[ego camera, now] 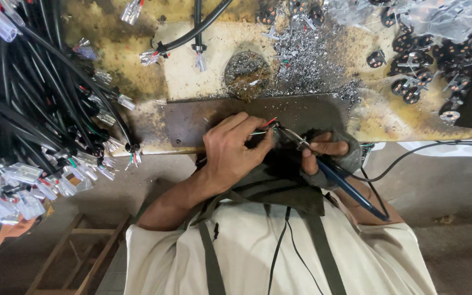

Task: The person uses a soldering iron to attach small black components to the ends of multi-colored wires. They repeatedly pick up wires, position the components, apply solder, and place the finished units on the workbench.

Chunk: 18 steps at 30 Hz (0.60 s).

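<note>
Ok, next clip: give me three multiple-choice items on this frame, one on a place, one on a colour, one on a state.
1. Where does the bundle of black cables lie?
A. at the left of the picture
B. at the far right of the picture
C. on the floor under the stool

2. What colour is the handle of the soldering iron?
A. yellow
B. blue
C. white

3. How is the right hand?
A. bare and open
B. flat on the bench
C. in a fingerless glove, closed on the soldering iron

Answers: 1 A, the cables fill the left edge. 2 B, the handle below the hand is blue. 3 C, grey glove, fingers wrapped round the iron, whose tip meets the wires pinched by the left hand.
</note>
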Each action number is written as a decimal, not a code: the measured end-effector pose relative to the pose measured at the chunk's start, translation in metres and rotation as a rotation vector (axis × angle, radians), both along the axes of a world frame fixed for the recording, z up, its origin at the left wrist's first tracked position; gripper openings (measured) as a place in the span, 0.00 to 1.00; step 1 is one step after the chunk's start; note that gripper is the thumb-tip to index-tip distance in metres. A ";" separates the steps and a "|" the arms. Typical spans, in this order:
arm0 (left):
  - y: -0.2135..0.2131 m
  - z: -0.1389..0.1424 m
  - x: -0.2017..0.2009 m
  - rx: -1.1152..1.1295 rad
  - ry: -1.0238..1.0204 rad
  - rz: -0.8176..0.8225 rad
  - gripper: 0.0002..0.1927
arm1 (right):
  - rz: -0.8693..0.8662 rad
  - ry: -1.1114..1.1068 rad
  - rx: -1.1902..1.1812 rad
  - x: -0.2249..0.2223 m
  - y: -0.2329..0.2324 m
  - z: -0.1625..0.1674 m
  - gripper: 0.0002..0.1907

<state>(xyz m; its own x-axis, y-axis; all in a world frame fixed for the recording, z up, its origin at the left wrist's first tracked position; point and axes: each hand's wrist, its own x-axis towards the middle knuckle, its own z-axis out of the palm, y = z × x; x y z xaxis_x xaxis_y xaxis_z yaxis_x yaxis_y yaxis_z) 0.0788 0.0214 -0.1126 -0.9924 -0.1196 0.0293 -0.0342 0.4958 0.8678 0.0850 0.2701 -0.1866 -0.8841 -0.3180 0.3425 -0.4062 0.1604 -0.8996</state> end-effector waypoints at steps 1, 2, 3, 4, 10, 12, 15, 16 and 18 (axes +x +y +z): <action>0.001 -0.001 0.000 -0.013 -0.002 0.005 0.08 | 0.004 -0.010 -0.020 0.001 0.000 -0.001 0.14; 0.002 -0.001 0.000 -0.025 -0.005 0.007 0.08 | 0.005 -0.022 -0.039 0.004 0.000 -0.001 0.15; 0.003 -0.001 0.000 -0.036 -0.002 0.005 0.08 | 0.044 0.051 0.014 0.005 0.002 -0.001 0.15; 0.004 -0.001 0.000 -0.049 0.005 0.005 0.08 | 0.086 0.127 0.066 0.005 0.004 0.000 0.15; 0.009 -0.003 0.002 -0.103 0.035 0.027 0.08 | 0.101 0.120 0.134 0.000 0.003 0.008 0.14; 0.009 -0.004 0.002 -0.101 0.028 0.028 0.08 | 0.123 0.206 0.128 -0.003 0.000 0.010 0.14; 0.009 -0.005 0.002 -0.091 0.033 0.023 0.08 | -0.059 0.013 0.071 -0.003 -0.001 0.011 0.13; 0.009 -0.005 0.002 -0.084 0.037 0.019 0.09 | -0.013 0.094 0.041 -0.002 0.000 0.011 0.13; 0.008 -0.004 0.002 -0.078 0.050 0.022 0.09 | 0.060 0.121 0.071 -0.001 0.004 0.012 0.11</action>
<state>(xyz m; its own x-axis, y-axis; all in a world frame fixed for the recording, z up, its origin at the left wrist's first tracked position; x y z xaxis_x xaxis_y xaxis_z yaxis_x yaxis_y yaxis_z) 0.0810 0.0295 -0.1169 -0.9866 -0.1365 0.0890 -0.0030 0.5614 0.8276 0.0839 0.2740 -0.1745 -0.8166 -0.3959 0.4200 -0.5215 0.1944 -0.8308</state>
